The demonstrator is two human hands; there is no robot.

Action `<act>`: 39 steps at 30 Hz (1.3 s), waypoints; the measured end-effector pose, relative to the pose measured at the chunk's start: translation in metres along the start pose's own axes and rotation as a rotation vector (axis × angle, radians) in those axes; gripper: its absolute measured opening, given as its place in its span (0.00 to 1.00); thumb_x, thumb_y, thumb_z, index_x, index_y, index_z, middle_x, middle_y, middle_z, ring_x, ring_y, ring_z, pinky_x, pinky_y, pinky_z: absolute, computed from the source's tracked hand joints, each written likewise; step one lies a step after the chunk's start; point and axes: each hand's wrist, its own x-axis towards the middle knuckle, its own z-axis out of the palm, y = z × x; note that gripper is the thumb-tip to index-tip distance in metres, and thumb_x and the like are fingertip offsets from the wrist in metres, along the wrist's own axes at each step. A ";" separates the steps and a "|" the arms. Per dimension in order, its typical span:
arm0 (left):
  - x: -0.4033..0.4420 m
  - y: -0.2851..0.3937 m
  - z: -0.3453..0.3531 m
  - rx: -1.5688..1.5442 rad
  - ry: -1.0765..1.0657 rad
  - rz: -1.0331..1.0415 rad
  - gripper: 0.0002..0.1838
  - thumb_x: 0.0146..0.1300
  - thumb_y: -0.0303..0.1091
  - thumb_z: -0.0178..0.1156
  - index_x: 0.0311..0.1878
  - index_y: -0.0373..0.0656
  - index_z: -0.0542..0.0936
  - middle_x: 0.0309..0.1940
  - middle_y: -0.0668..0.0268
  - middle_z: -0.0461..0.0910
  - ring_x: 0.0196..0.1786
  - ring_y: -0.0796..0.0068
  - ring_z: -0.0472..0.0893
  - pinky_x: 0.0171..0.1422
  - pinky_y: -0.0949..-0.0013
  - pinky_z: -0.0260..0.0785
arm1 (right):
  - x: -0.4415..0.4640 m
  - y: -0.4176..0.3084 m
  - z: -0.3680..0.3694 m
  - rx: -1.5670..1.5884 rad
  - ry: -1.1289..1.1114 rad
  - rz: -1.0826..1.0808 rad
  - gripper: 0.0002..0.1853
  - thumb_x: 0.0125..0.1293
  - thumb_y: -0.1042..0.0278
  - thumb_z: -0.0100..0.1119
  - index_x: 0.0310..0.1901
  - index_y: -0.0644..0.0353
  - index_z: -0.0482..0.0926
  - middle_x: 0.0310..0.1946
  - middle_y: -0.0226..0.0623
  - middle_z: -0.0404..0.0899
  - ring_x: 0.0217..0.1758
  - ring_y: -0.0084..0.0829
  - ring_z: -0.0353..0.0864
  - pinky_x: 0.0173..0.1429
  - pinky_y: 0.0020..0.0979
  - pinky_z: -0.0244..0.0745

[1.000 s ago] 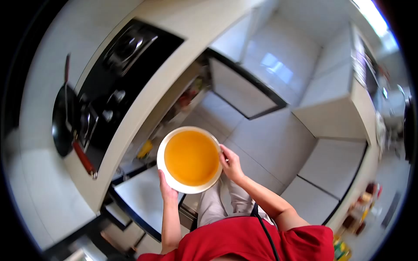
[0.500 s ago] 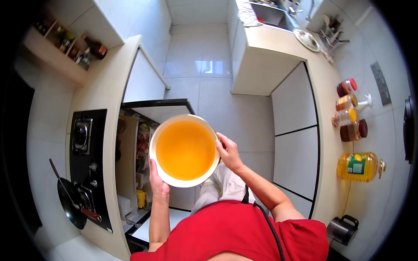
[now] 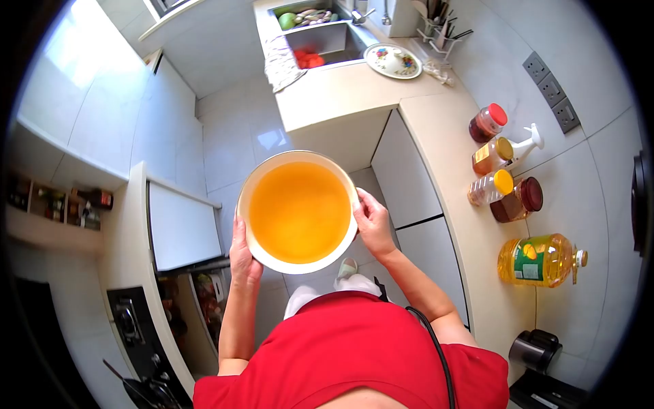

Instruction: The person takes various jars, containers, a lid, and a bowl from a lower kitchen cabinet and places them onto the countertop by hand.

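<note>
A white bowl (image 3: 255,255) full of clear orange-yellow liquid (image 3: 300,212) is held level in front of my body. My left hand (image 3: 244,258) grips its lower left side, with part of the fingers hidden beneath it. On the right, my right hand (image 3: 372,221) holds the rim with the thumb near the edge and the other fingers around the side. The liquid reaches close to the rim.
A double sink (image 3: 327,41) and a floral lid (image 3: 393,61) are ahead on the counter (image 3: 334,95). Jars and an oil bottle (image 3: 541,260) line the right counter. At left are an open cabinet door (image 3: 182,227), a pull-out drawer and a stove (image 3: 139,327) with a wok.
The view has turned to the right, away from the stove and toward the sink and right counter. Both hands have kept hold of the bowl, which now looks slightly larger.
</note>
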 end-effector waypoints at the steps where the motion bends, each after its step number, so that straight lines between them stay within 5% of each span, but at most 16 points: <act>1: 0.018 -0.006 0.022 0.031 -0.051 0.006 0.21 0.71 0.38 0.44 0.65 0.45 0.62 0.59 0.64 0.69 0.59 0.69 0.71 0.62 0.65 0.66 | 0.015 0.000 -0.013 0.002 0.032 -0.016 0.16 0.67 0.71 0.48 0.54 0.71 0.70 0.20 0.28 0.69 0.18 0.17 0.70 0.16 0.22 0.70; 9: 0.171 -0.065 0.164 0.183 -0.205 -0.223 0.23 0.69 0.39 0.47 0.65 0.44 0.61 0.60 0.66 0.67 0.61 0.71 0.68 0.64 0.68 0.62 | 0.122 -0.006 -0.100 -0.124 0.445 -0.075 0.16 0.67 0.71 0.48 0.53 0.70 0.71 0.27 0.22 0.69 0.29 0.13 0.64 0.36 0.19 0.66; 13: 0.247 -0.101 0.223 0.251 -0.248 -0.376 0.25 0.68 0.41 0.50 0.65 0.43 0.62 0.59 0.65 0.69 0.60 0.70 0.69 0.64 0.68 0.63 | 0.168 0.000 -0.136 -0.138 0.632 -0.115 0.16 0.67 0.74 0.47 0.54 0.73 0.70 0.39 0.32 0.77 0.39 0.17 0.72 0.45 0.21 0.69; 24: 0.376 -0.210 0.368 0.303 -0.521 -0.615 0.26 0.66 0.43 0.53 0.66 0.48 0.62 0.58 0.65 0.70 0.59 0.69 0.71 0.60 0.65 0.68 | 0.271 -0.002 -0.227 -0.069 0.966 -0.102 0.18 0.69 0.72 0.46 0.57 0.72 0.68 0.42 0.35 0.77 0.41 0.18 0.74 0.45 0.21 0.70; 39: 0.437 -0.316 0.423 0.408 -0.550 -0.669 0.27 0.67 0.44 0.50 0.67 0.49 0.60 0.60 0.67 0.68 0.60 0.72 0.69 0.61 0.68 0.66 | 0.325 0.032 -0.321 -0.091 1.030 0.002 0.19 0.68 0.70 0.48 0.56 0.74 0.68 0.44 0.38 0.77 0.44 0.20 0.74 0.49 0.22 0.69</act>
